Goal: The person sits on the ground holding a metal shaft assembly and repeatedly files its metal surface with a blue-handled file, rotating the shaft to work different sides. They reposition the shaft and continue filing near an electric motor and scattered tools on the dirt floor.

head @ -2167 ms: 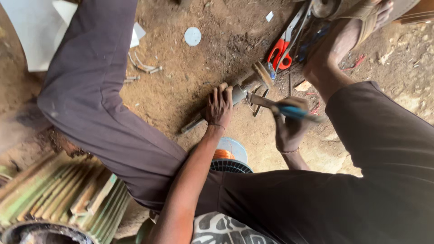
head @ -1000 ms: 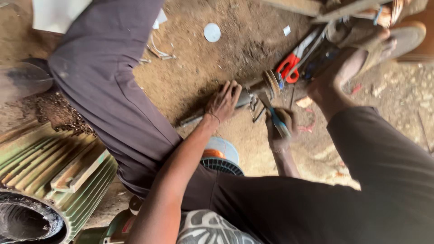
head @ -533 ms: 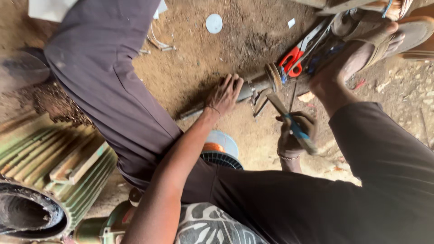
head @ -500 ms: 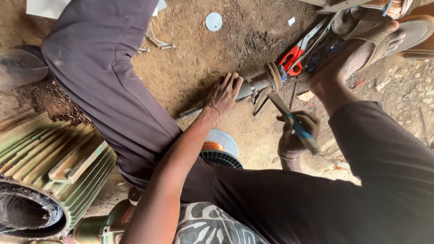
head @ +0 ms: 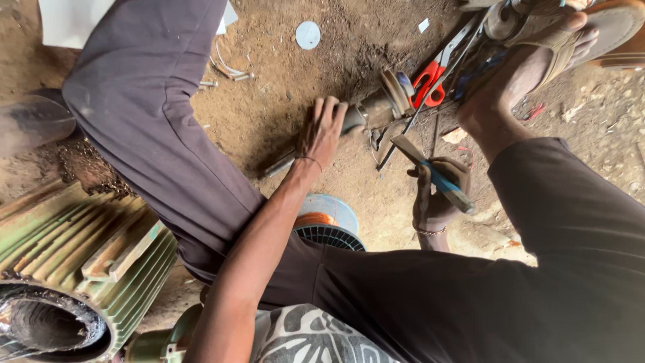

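A long grey metal shaft [head: 349,128] is seen lying on the brown dirt ground [head: 269,107], running from lower left to upper right between the person's 2 legs. The left hand [head: 324,131] is laid flat on top of the shaft, fingers spread and pressed down on it rather than curled around it. At the shaft's upper right end, a stack of worn metal rings [head: 396,91] is fitted (the exact parts are blurred).

The right hand [head: 437,191] is closed around a flat wooden-looking tool with a blue band on its handle [head: 433,173]; the tool is tilted, its pale end pointed up-left toward the shaft but held apart from it. A thin bracelet is worn on each wrist.

Just beyond the rings, a pair of red-handled snips [head: 430,81] is seen lying among dark rods and scrap. A sandalled foot [head: 537,54] is planted beside this pile. A small round white disc [head: 308,35] lies well apart, further up on the dirt, and a white sheet [head: 67,20] shows at the top left corner.

At lower left, a green ribbed cast motor housing [head: 74,255] lies on its side, its open bore facing the camera. Between the legs, a pale blue spool with copper-coloured winding [head: 329,218] is placed near the left forearm.
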